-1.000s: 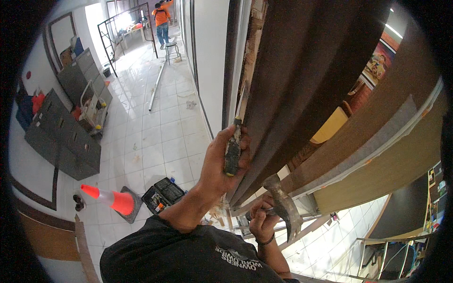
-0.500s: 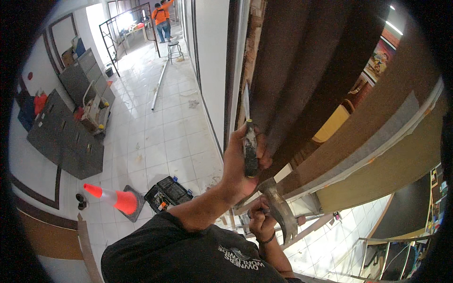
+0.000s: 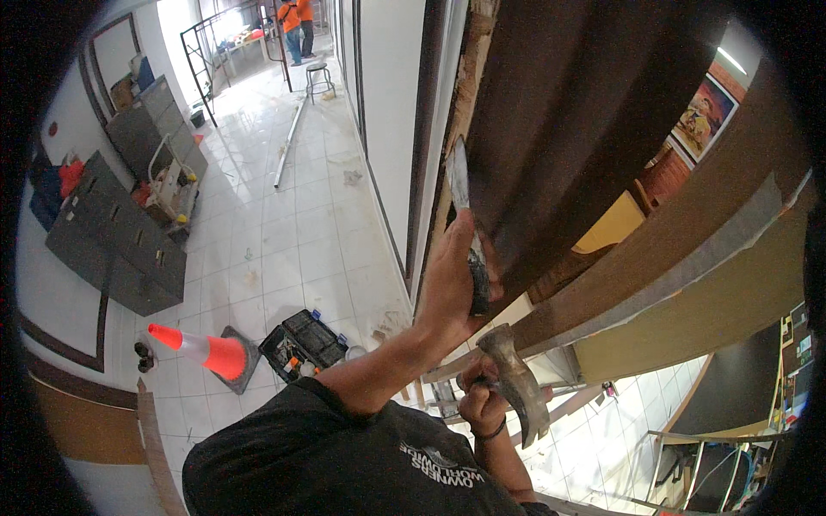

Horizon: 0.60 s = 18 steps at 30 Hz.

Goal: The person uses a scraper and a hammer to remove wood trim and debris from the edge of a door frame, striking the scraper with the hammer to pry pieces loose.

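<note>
My left hand (image 3: pixel 449 277) is raised and closed around the dark handle of a chisel (image 3: pixel 463 202), whose flat metal blade points up along the edge of a dark brown door (image 3: pixel 568 112), against the splintered wooden door frame (image 3: pixel 465 77). Lower down, my right hand (image 3: pixel 482 397) grips a claw hammer (image 3: pixel 516 378), its steel head just below the chisel's handle end. My black shirt fills the bottom of the view.
An open black tool case (image 3: pixel 301 342) and an orange traffic cone (image 3: pixel 202 348) lie on the white tiled floor below. Grey filing cabinets (image 3: pixel 116 241) stand at left. A long white bar (image 3: pixel 288 146) and a stool (image 3: pixel 320 77) sit down the corridor, where two people in orange stand.
My left hand has carried the chisel higher up along the door's edge, so more of the blade shows. The hammer in my right hand has stayed just below it.
</note>
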Motion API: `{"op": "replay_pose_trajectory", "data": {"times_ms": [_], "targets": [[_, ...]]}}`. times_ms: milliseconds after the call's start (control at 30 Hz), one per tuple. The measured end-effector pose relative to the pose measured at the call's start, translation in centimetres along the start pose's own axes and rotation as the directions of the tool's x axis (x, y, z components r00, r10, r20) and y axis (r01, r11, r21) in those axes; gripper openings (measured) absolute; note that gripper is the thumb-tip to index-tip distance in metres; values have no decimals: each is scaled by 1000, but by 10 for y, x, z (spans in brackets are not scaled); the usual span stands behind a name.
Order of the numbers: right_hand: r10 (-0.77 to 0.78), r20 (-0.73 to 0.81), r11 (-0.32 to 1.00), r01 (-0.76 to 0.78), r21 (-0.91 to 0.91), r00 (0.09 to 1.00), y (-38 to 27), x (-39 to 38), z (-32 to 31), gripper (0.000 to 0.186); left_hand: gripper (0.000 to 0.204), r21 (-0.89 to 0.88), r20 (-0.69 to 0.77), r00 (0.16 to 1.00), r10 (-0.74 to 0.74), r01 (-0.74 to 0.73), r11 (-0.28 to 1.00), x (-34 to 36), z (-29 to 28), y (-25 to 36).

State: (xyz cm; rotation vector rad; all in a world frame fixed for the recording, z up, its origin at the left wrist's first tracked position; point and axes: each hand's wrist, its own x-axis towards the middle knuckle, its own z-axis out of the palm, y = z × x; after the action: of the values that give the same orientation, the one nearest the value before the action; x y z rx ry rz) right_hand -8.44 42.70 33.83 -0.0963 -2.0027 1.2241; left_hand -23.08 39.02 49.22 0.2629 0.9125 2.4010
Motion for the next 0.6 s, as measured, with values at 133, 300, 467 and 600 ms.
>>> {"op": "replay_pose_trajectory", "data": {"times_ms": [133, 300, 467, 600], "targets": [[76, 28, 997, -77, 25, 997, -1, 4, -8, 44, 32, 11, -60, 998, -22, 23, 1000, -2, 8, 0], [-21, 31, 1000, 21, 10, 999, -4, 12, -16, 41, 32, 80, -56, 997, 53, -48, 996, 1, 7, -8], [20, -7, 996, -19, 83, 1000, 8, 0, -9, 38, 32, 113, -98, 992, 83, -72, 991, 1, 5, -11], [27, 94, 998, -32, 53, 995, 22, -9, -12, 37, 34, -60, 11, 1000, -11, 12, 998, 3, -1, -10]]}}
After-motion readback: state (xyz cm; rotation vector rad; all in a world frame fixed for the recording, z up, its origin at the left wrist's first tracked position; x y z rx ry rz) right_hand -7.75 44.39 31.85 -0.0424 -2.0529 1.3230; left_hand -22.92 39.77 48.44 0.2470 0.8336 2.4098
